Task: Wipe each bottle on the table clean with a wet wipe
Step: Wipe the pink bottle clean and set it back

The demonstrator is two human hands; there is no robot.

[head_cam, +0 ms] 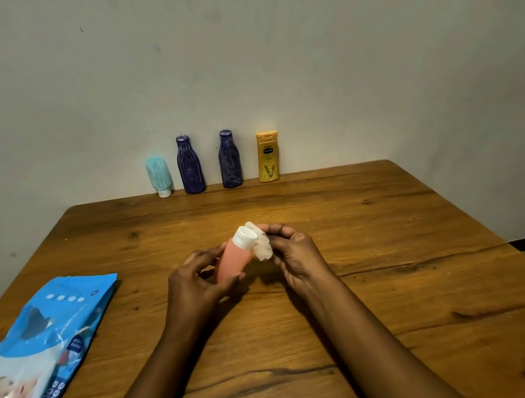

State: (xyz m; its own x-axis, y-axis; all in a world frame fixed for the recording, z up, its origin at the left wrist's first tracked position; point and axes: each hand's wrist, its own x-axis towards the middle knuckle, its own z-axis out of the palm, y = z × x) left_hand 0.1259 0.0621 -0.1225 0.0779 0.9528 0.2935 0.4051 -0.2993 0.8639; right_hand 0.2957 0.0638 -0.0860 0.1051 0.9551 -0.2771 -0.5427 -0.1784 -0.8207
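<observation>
Over the middle of the wooden table (387,217), my left hand (195,281) grips a small pink bottle (231,263) with a white cap, tilted with the cap pointing up and away. My right hand (296,250) pinches a crumpled white wet wipe (262,248) against the bottle's cap and shoulder. Along the far edge by the wall stand a light blue tube (158,176) on its white cap, two dark blue bottles (189,164) (229,159) and a yellow bottle (268,156).
A blue pack of wet wipes (39,351) lies at the table's left front, its flap partly lifted. A plain wall rises right behind the row of bottles. The table's right edge drops off to a dark floor at the right.
</observation>
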